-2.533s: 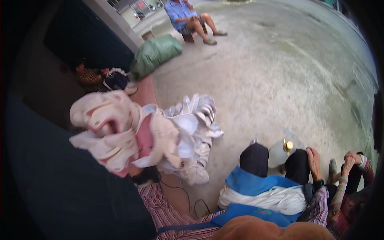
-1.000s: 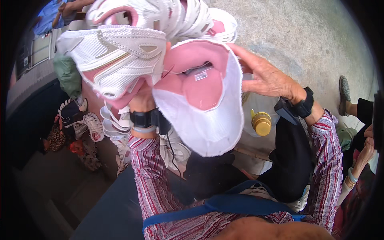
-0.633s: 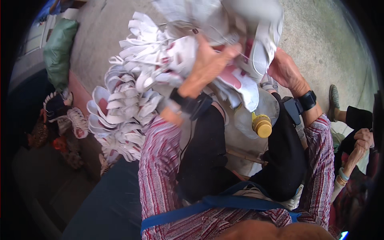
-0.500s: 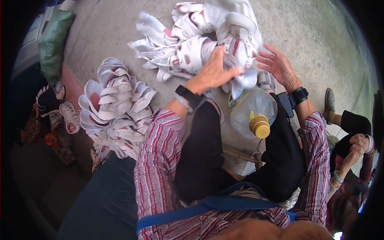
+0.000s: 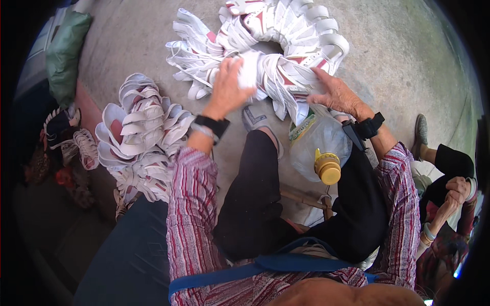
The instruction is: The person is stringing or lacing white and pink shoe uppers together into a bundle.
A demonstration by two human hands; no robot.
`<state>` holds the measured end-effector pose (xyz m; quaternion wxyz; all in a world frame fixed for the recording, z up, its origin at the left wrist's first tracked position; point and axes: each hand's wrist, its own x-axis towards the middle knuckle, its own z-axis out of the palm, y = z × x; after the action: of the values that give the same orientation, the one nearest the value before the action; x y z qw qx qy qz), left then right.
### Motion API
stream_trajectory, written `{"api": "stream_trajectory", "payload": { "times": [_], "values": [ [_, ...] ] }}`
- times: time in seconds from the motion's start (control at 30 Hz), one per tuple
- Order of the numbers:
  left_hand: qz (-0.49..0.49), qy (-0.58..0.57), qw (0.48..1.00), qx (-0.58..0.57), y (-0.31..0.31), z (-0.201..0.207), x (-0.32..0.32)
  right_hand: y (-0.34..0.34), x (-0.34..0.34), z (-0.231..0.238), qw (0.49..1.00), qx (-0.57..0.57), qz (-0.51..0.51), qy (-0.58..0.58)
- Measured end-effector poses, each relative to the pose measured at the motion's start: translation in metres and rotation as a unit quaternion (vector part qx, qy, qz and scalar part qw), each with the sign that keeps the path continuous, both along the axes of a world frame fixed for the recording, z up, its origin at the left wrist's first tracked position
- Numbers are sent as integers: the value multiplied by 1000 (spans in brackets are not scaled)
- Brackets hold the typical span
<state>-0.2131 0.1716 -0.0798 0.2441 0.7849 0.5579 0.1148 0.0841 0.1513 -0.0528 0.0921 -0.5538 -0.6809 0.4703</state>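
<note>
White shoe uppers with pinkish-red trim (image 5: 298,35), overlapping one another, lie in a ring on the floor before my feet. My left hand (image 5: 227,89) rests over the ring's near left side, fingers spread beside a motion-blurred white upper (image 5: 248,69). At the near right side is my right hand (image 5: 339,94), thumb and fingers apart, its fingertips against the outer edge of the uppers. Neither hand is closed round anything I can see. A large clear plastic bottle (image 5: 316,143) with a yellow cap stands between my knees, just below the right hand.
A second heap of white uppers (image 5: 145,132) sits on the left. Beyond it are a green sack (image 5: 68,58) and a laced shoe upper (image 5: 86,148). Another person's clasped hands (image 5: 457,191) and shoe (image 5: 420,135) show at the right. Wooden bars (image 5: 306,199) lie below the bottle.
The upper between my hands has come down onto the ring's near side. My left hand has moved left across the ring; my right hand has come in lower against its right edge.
</note>
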Motion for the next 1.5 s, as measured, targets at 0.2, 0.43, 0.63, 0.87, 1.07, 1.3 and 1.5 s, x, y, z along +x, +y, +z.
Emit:
{"api": "stream_trajectory", "payload": {
  "times": [0.2, 0.43, 0.63, 0.87, 1.07, 1.3, 1.5],
  "values": [
    [0, -35, 999, -4, -60, 11, 2, 12, 20, -11, 996, -80, 30, 22],
    [43, -56, 997, -21, -54, 12, 5, 31, 30, 2, 1000, 9, 10, 26],
    [40, -95, 995, -5, -61, 12, -4, 36, 29, 27, 991, 93, 55, -79],
    [116, -181, 976, -10, -73, 8, -23, 1, 47, -21, 997, 7, 37, -67],
    [302, -107, 947, -42, -34, -2, -74, -3, 52, -23, 996, 1, 22, -86],
    [374, -2, 925, 69, 53, -29, -111, -7, 47, -28, 997, -37, -7, -66],
    [353, 99, 925, -103, 56, -39, -136, -5, 41, -27, 998, -39, -4, -52]
  ]
}}
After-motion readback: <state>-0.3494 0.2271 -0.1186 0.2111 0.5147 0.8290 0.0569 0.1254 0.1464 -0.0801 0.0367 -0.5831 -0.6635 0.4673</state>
